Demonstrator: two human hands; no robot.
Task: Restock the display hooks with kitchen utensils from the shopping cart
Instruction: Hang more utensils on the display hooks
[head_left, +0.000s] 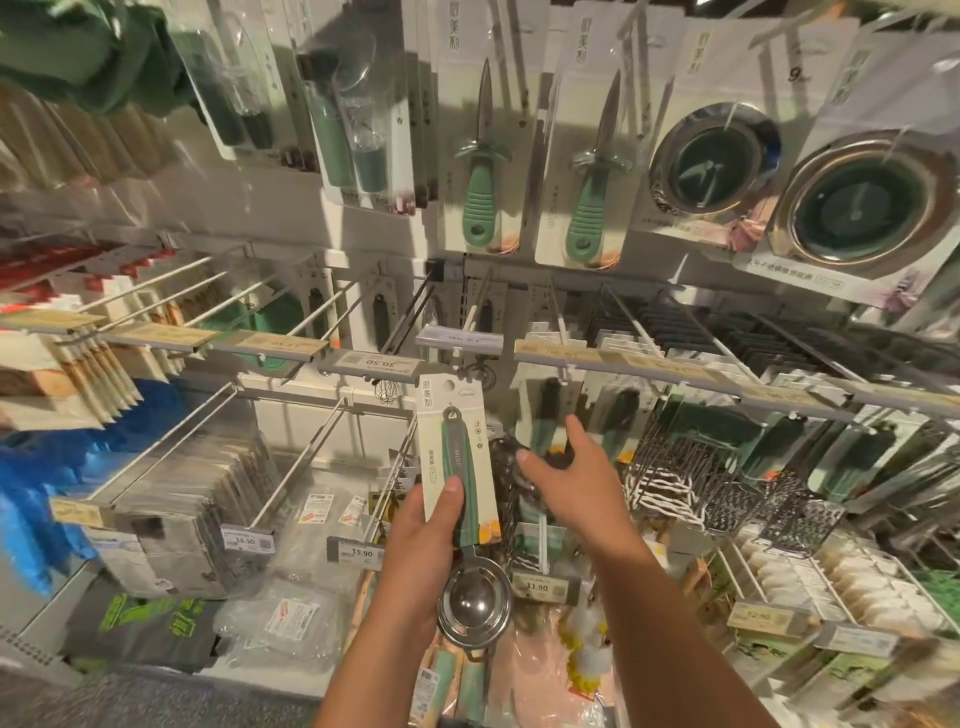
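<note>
— So, what fills most of the view?
— A white display wall (363, 228) with rows of metal hooks (322, 312); carded utensils hang from them, and price tags (374, 365) run along the front rail.
— And up top?
— Two large steel sink strainers (862, 202) at the right, then two green-handled knives (480, 171) on cards.
— Where is the utensil being stocked?
— A carded steel scoop with a green handle (460, 499) stands upright in front of the middle hooks, bowl downward, its card top just under the price rail.
— The hands?
— The left hand (426, 545) holds its card, fingers wrapped behind and thumb (451, 491) across the front. The right hand (569, 470) reaches toward hanging items with fingers spread wide, holding nothing.
</note>
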